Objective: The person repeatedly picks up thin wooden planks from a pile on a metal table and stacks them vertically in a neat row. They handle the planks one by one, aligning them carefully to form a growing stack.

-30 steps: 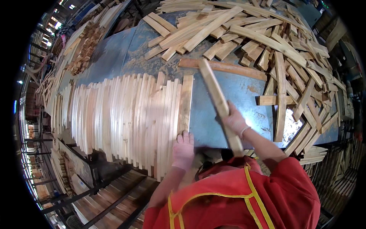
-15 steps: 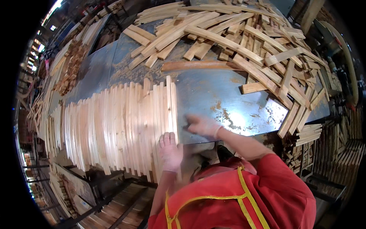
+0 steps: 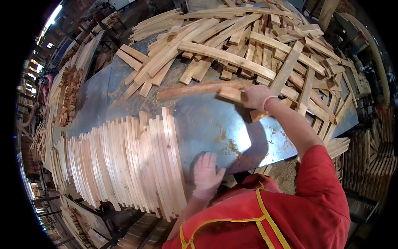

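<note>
My right hand (image 3: 258,98), in a pale glove, is closed on a short wooden board (image 3: 231,94) at the near edge of a heap of loose boards (image 3: 232,52). Part of that board is hidden under my fingers. My left hand (image 3: 207,173), gloved too, is open with its fingers stretched out near the front edge of the metal table (image 3: 203,128). It touches no wood. Just left of it stands a tight row of narrow wooden strips (image 3: 120,162), set side by side.
A darker long board (image 3: 186,90) lies between the heap and the row. Sawdust (image 3: 232,146) is scattered on the metal. Stacked wood (image 3: 70,95) stands far left, and more stacks (image 3: 365,162) fill the right. A thick hose (image 3: 369,39) curves at the back right.
My right hand has reached away and to the right, taking hold of a short board. My left hand has come off the row's end to the right. The view has shifted.
</note>
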`<action>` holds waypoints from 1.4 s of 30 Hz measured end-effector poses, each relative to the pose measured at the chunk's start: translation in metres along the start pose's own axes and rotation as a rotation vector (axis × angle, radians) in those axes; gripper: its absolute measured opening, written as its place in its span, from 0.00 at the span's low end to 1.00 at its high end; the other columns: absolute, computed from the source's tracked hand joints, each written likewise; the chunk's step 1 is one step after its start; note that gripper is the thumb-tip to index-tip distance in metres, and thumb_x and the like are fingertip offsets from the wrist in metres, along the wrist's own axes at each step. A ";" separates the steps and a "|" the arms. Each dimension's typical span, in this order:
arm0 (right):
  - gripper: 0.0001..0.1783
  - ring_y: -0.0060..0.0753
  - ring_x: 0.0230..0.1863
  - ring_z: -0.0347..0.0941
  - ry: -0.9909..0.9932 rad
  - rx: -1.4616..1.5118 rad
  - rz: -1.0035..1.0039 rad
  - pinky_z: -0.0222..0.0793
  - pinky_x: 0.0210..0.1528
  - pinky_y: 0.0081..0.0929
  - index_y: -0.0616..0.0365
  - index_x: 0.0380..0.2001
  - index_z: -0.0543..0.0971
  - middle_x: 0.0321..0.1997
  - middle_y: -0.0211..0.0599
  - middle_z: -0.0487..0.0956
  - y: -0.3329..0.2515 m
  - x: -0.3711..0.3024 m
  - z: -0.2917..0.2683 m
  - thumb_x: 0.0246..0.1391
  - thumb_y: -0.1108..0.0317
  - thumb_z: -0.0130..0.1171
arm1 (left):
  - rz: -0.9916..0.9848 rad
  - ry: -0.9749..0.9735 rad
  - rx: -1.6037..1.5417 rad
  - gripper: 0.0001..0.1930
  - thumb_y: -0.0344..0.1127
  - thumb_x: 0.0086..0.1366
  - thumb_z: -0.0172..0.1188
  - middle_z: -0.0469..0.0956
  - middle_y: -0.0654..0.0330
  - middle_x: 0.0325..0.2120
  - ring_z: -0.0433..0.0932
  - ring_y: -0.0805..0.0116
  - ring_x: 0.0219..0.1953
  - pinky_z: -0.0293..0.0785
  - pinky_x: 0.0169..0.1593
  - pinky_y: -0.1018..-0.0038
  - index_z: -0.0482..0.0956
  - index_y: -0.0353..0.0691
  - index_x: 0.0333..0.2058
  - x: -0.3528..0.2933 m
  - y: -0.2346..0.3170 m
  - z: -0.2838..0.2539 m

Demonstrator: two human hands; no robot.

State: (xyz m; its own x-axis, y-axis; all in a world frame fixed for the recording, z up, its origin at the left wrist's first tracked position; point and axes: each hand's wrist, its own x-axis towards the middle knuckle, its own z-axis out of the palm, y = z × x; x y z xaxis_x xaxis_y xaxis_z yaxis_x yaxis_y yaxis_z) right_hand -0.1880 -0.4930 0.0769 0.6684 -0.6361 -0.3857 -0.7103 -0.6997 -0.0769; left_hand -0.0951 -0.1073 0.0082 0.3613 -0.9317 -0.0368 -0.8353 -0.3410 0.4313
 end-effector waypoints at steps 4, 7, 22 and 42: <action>0.39 0.56 0.56 0.82 -0.090 0.321 -0.135 0.77 0.59 0.48 0.62 0.56 0.80 0.51 0.59 0.85 -0.072 0.004 -0.025 0.53 0.39 0.65 | -0.386 -0.149 -1.037 0.38 0.45 0.63 0.73 0.71 0.45 0.67 0.68 0.50 0.69 0.65 0.70 0.59 0.71 0.36 0.68 0.030 0.024 0.018; 0.39 0.58 0.60 0.79 -0.060 0.750 -0.304 0.74 0.62 0.47 0.61 0.58 0.78 0.57 0.59 0.83 -0.080 0.041 -0.011 0.53 0.41 0.67 | -0.530 -0.156 -1.324 0.26 0.35 0.69 0.67 0.81 0.53 0.52 0.80 0.60 0.54 0.75 0.58 0.67 0.73 0.35 0.63 0.042 0.002 0.052; 0.45 0.61 0.58 0.80 -0.172 0.684 -0.163 0.74 0.63 0.40 0.55 0.76 0.63 0.56 0.63 0.83 -0.093 -0.061 0.047 0.58 0.53 0.62 | -0.826 0.020 -1.556 0.14 0.31 0.68 0.66 0.82 0.61 0.34 0.83 0.65 0.34 0.82 0.41 0.67 0.79 0.37 0.50 -0.036 -0.067 0.002; 0.54 0.65 0.51 0.80 -0.087 0.379 -0.025 0.79 0.54 0.52 0.48 0.73 0.57 0.51 0.60 0.79 -0.143 -0.229 0.145 0.45 0.59 0.76 | -0.671 -0.023 -0.759 0.32 0.41 0.69 0.64 0.83 0.42 0.49 0.83 0.44 0.51 0.76 0.56 0.56 0.69 0.38 0.69 -0.022 -0.059 -0.038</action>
State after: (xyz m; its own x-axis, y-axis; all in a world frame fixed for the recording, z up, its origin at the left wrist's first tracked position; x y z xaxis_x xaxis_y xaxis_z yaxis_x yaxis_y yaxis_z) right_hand -0.2720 -0.2002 0.0430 0.6768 -0.5790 -0.4547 -0.7362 -0.5344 -0.4153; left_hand -0.0384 -0.0618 0.0174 0.6447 -0.5820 -0.4956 0.0239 -0.6327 0.7741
